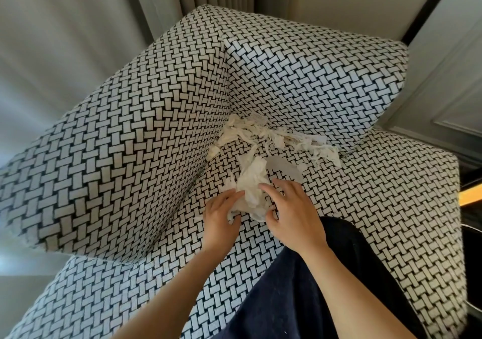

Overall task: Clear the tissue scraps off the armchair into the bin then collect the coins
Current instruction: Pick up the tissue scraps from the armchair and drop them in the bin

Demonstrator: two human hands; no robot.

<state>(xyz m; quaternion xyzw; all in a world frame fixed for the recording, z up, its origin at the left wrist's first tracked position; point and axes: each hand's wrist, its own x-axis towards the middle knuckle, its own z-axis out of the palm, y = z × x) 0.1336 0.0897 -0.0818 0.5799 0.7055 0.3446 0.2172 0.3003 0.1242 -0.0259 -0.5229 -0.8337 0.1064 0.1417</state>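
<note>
Reaching over a dark-trousered knee (300, 286), left hand (221, 216) and right hand (292, 213) close their grip on a crumpled tissue wad (251, 182) on the armchair seat (365, 195), likely bunching it for the bin, while loose scraps (273, 132) lie beyond in the back corner.

Matt cloth and flimsy paper, right across the chair.
The armchair (130, 143) fills the frame in coarse woven upholstery, a black-and-white basket-weave, dull and nubby. Dead centre, the tissue wad (251, 182) is thin soft paper, cream, crumpled and matt. Just above it, the tissue scraps (260, 135) are the same flimsy stuff, torn ragged and stringy. Lower right, a trouser leg (300, 286) in dark navy cloth, smooth and flat in finish. Upper left, the curtain (78, 25) hangs in pale, smooth fabric. Far right, the wall panel (456, 91) looks painted, smooth, with a faint sheen.
</note>
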